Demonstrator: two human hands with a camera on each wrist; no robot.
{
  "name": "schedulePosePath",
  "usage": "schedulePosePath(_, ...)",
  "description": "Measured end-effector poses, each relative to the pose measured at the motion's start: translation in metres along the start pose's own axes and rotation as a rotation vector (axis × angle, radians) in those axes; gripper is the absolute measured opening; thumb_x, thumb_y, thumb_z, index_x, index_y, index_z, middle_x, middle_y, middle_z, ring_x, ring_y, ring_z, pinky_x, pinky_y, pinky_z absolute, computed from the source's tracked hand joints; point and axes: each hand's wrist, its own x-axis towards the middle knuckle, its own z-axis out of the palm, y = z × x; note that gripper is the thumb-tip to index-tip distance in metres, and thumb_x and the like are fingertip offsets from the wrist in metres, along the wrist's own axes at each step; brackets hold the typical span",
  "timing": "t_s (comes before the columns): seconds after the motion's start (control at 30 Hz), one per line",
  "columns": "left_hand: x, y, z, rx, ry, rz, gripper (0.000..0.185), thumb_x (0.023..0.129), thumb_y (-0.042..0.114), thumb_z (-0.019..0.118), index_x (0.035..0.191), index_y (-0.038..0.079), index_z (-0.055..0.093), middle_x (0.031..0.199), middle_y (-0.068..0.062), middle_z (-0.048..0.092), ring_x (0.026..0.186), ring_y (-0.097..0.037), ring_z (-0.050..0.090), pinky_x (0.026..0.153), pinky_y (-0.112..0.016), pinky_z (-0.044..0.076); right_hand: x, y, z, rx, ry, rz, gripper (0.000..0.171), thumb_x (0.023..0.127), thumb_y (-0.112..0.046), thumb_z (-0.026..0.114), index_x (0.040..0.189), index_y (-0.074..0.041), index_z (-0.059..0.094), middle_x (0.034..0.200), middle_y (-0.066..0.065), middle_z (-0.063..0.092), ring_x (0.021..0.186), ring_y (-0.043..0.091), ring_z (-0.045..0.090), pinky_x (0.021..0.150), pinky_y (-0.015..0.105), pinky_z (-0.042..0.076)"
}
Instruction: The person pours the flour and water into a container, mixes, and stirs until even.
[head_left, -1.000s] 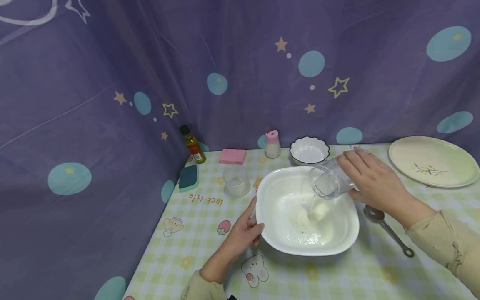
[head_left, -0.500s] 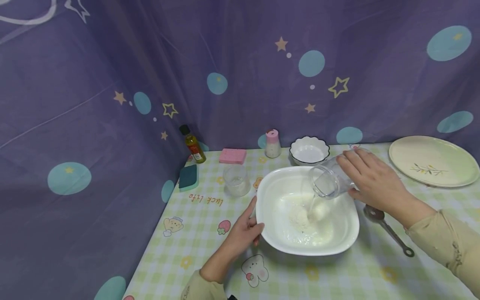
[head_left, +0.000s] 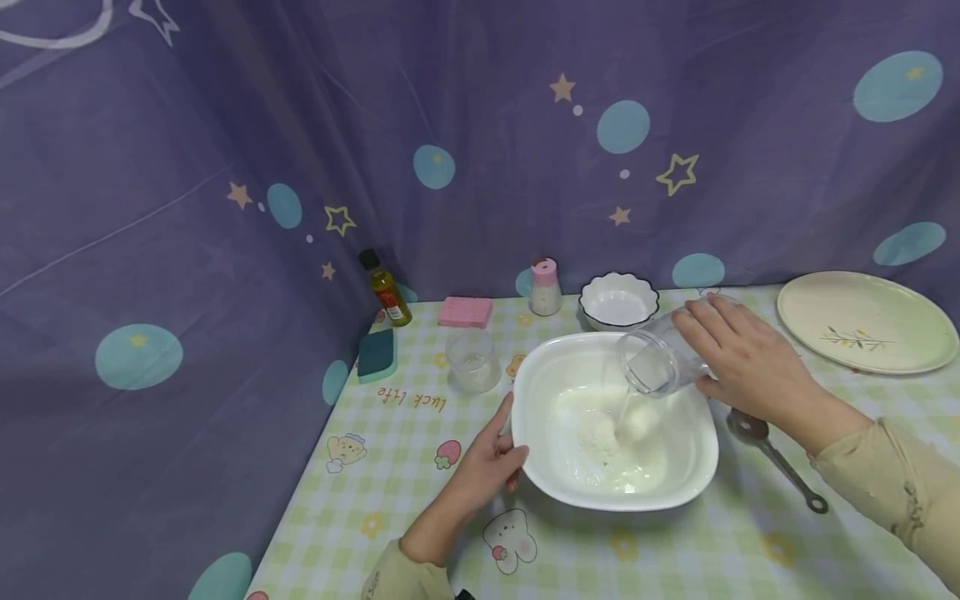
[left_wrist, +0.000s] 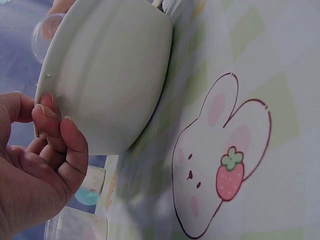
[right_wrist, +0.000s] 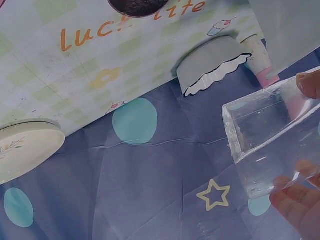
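A white basin (head_left: 547, 467) with rounded corners holds a heap of white powder (head_left: 597, 433) in shallow cloudy liquid. My left hand (head_left: 483, 462) grips its left rim; in the left wrist view the fingers (left_wrist: 72, 145) curl under that rim. Over the basin's right side, my right hand (head_left: 742, 354) holds a clear cup (head_left: 660, 358) tipped to the left. A thin stream of clear liquid runs from its mouth onto the powder. In the right wrist view the clear cup (right_wrist: 265, 135) lies tilted between thumb and fingers, liquid inside it.
A clear plastic tub (head_left: 474, 362) stands left of the basin. Behind are an oil bottle (head_left: 387, 292), sponges (head_left: 465, 312), a pink-capped shaker (head_left: 546, 292) and a scalloped bowl (head_left: 618, 302). On the right are a measuring spoon (head_left: 783, 467) and an oval plate (head_left: 862, 321).
Both hands and the basin stay in place. Liquid keeps running from the tipped cup, and the liquid around the powder looks cloudier and more spread out.
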Motion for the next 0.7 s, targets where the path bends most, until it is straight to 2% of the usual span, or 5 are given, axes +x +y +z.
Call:
schedulePosePath(0.1, 0.0000, 0.0002, -0.0001, -0.004, -0.006, 0.012, 0.078, 0.096, 0.007, 0.056, 0.158, 0.023, 0.012, 0.075, -0.022, 0.059, 0.051, -0.013, 0.049, 0.051, -0.023, 0.045, 0.0004, 0.0002, -0.0002, -0.006, -0.001, -0.002, 0.097, 0.048, -0.023, 0.088, 0.130, 0.006, 0.045, 0.123, 0.029, 0.049, 0.118, 0.052, 0.044, 0.094, 0.059, 0.042)
schedulePosePath(0.37, 0.0002, -0.0005, -0.0002, 0.000, 0.005, -0.014, 0.079, 0.096, 0.007, 0.056, 0.158, 0.025, 0.012, 0.072, -0.007, 0.061, 0.051, -0.013, 0.049, 0.052, -0.022, 0.044, 0.0009, 0.0004, -0.0008, -0.012, -0.006, -0.005, 0.098, 0.048, -0.024, 0.088, 0.130, 0.006, 0.045, 0.123, 0.029, 0.050, 0.116, 0.052, 0.045, 0.094, 0.059, 0.043)
schedulePosePath(0.7, 0.0002, -0.0012, -0.0003, 0.000, -0.001, -0.006, 0.078, 0.096, 0.006, 0.056, 0.158, 0.023, 0.012, 0.073, -0.006, 0.062, 0.051, -0.012, 0.049, 0.051, -0.022, 0.044, 0.0012, 0.0007, -0.0007, -0.006, 0.004, -0.007, 0.095, 0.049, -0.023, 0.086, 0.130, 0.006, 0.045, 0.122, 0.029, 0.050, 0.115, 0.052, 0.046, 0.093, 0.059, 0.043)
